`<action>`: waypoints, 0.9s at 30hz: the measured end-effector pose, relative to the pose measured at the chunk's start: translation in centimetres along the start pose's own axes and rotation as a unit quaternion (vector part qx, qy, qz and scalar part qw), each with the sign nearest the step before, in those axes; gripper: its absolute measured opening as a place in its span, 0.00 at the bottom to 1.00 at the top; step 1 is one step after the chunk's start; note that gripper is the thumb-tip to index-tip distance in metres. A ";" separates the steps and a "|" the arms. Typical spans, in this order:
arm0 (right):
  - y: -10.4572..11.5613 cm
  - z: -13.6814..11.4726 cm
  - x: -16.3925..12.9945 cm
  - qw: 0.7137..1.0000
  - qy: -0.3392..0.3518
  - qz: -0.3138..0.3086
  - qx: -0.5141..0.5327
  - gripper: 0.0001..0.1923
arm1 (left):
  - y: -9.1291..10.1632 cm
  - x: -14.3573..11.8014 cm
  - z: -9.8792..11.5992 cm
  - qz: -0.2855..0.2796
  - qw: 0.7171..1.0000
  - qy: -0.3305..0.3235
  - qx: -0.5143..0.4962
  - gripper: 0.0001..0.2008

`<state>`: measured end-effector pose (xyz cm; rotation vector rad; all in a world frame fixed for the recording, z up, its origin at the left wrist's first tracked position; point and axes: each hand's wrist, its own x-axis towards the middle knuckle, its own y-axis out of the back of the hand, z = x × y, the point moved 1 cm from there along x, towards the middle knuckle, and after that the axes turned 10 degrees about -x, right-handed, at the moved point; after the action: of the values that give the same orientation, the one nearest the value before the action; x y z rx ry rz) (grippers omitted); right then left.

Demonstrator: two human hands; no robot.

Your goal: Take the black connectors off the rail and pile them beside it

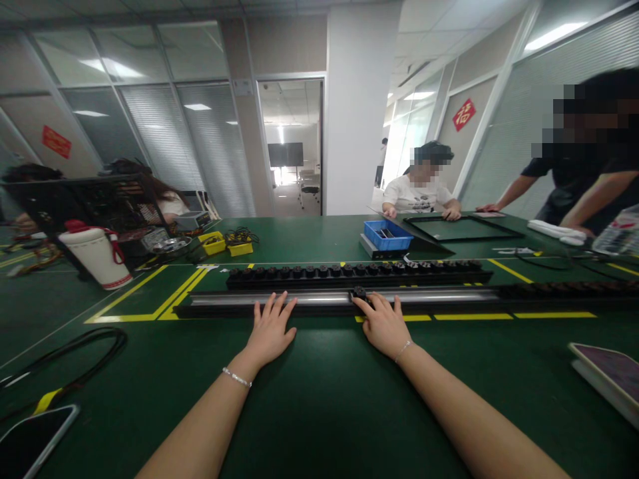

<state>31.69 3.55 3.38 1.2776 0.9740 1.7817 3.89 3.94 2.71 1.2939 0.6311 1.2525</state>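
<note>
The right hand (383, 326) has its fingers (363, 306) on a small black knob (359, 293) that sits on the long rail (309, 301). The fingers pinch or press the knob at its near side; I cannot tell if they wrap all the way around it. The left hand (269, 329) lies flat on the green counter (319, 399), fingers spread and holding nothing, with the tips touching the near edge of the rail.

The rail lies across the counter, just in front of both hands. Right behind it is a long black tray (354, 273) with a row of more knobs.

To do this well, I think the left hand should press the rail down so it cannot slide. The right hand should move the knob slowly and straight along the rail, without tipping it.

There is lots of open counter between the arms and the rail, so the hands can move sideways freely. The knob tray is close behind, so a push too far forward could bump it. A phone (34, 439) lies near the left corner, with a black cable (94, 349) beside it. A tablet (609, 372) sits at the right edge. A blue bin (387, 234) and a white jug (97, 256) stand well away. Other people work at the far side.
</note>
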 end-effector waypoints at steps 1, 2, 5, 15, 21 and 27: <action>0.0 0.0 0.0 1.000 0.001 0.000 -0.001 0.29 | 0.0 0.0 0.0 0.000 1.000 0.000 -0.001 0.32; 0.0 0.0 0.0 1.000 0.002 0.000 -0.001 0.29 | 0.0 0.0 0.0 -0.001 1.000 0.000 -0.001 0.32; 0.0 -0.1 0.0 1.000 0.002 0.004 0.000 0.28 | 0.0 0.0 0.0 -0.001 1.000 0.000 -0.001 0.32; 0.0 -0.3 0.1 1.000 0.000 -0.002 -0.002 0.29 | 0.0 0.0 0.0 -0.004 1.000 0.000 0.000 0.31; 0.1 -0.4 0.2 1.000 -0.005 -0.010 0.010 0.27 | 0.1 0.1 0.2 -0.007 1.000 0.004 0.002 0.31; 0.3 -0.4 0.4 0.999 -0.008 -0.023 0.024 0.27 | 0.1 0.0 0.3 0.002 1.000 0.000 0.012 0.32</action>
<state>31.17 3.70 3.72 1.2873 1.0357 1.7206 4.10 3.85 2.83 1.3147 0.6450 1.2522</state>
